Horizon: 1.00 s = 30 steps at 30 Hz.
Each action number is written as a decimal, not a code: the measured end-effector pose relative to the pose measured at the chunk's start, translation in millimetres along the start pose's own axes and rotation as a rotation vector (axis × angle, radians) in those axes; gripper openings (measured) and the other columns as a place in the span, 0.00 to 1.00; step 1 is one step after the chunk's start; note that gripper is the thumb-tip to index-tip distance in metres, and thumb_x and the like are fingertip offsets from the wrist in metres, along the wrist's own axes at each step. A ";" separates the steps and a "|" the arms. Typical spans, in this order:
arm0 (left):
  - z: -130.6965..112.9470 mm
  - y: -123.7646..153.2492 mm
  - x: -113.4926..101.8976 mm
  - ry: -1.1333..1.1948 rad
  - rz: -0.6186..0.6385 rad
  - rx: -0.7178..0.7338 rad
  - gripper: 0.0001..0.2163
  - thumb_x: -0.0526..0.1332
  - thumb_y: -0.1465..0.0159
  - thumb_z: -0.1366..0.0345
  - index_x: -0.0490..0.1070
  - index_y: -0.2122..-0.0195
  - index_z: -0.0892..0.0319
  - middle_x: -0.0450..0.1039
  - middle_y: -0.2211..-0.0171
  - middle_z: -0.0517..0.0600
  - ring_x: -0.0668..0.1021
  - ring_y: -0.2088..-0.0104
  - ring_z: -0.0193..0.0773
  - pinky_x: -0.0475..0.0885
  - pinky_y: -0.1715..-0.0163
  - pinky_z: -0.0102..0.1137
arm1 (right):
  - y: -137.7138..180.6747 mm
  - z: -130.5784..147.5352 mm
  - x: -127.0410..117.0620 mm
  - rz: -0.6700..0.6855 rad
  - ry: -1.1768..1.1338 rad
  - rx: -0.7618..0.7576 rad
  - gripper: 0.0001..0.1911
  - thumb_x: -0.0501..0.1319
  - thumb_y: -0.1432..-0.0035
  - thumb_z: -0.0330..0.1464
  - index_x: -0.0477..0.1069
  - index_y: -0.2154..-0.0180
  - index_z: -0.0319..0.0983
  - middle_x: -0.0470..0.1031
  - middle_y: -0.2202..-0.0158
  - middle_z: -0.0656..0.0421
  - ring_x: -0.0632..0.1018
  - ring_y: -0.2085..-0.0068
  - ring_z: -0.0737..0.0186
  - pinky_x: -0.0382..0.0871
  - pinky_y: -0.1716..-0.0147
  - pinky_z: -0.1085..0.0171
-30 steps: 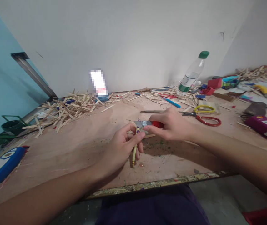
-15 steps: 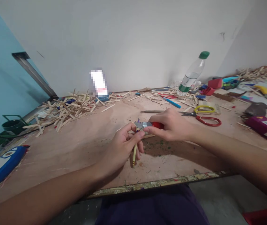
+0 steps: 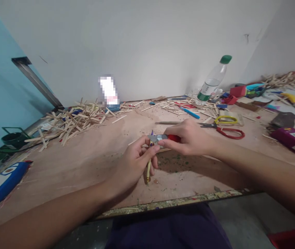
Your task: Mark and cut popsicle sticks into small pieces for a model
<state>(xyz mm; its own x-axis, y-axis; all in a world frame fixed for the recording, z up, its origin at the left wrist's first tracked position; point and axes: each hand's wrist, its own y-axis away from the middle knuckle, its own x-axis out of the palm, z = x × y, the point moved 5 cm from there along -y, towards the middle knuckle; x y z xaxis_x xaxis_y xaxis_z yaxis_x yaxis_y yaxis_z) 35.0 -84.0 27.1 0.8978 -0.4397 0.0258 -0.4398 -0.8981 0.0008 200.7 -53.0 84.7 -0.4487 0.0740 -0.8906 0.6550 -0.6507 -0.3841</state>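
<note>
My left hand (image 3: 134, 157) is closed around a thin pale stick (image 3: 149, 168), which tilts with its yellowish lower end toward me. Purple marks show on the stick near its upper end, and a small purple tip pokes up past the blade. In my right hand (image 3: 190, 138) is a red-handled utility knife (image 3: 173, 138), its blade lying across the upper part of the stick. The right thumb meets the left thumb there. My fingers hide part of both the stick and the knife. Dark green crumbs lie on the tabletop (image 3: 85, 173) below the hands.
Behind the right hand lie a thin pointed tool (image 3: 168, 123), scissors (image 3: 230, 133) with red and yellow handles, and a blue pen (image 3: 190, 113). A bottle (image 3: 211, 84) stands by the wall. Loose sticks (image 3: 77, 119) heap at left; a purple power strip (image 3: 292, 141) lies right.
Almost nothing differs. The view has shifted very slightly, and both hands keep their hold on the stick and the knife.
</note>
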 end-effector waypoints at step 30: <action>-2.4 2.4 1.1 -0.005 -0.035 -0.033 0.15 0.65 0.31 0.52 0.68 0.64 0.58 0.73 0.77 0.44 0.74 0.83 0.34 0.71 0.87 0.25 | -0.6 2.4 -2.7 -0.048 -0.027 -0.008 0.27 0.57 0.28 0.48 0.66 0.75 0.38 0.62 0.82 0.64 0.60 0.79 0.70 0.47 0.73 0.63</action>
<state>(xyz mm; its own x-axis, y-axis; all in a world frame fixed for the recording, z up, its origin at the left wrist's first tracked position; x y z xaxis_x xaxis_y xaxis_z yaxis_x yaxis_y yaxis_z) 34.9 -86.7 29.5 0.9129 -0.4077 0.0201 -0.4082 -0.9123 0.0342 200.1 -54.5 88.0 -0.4961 0.0849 -0.8641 0.6367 -0.6411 -0.4285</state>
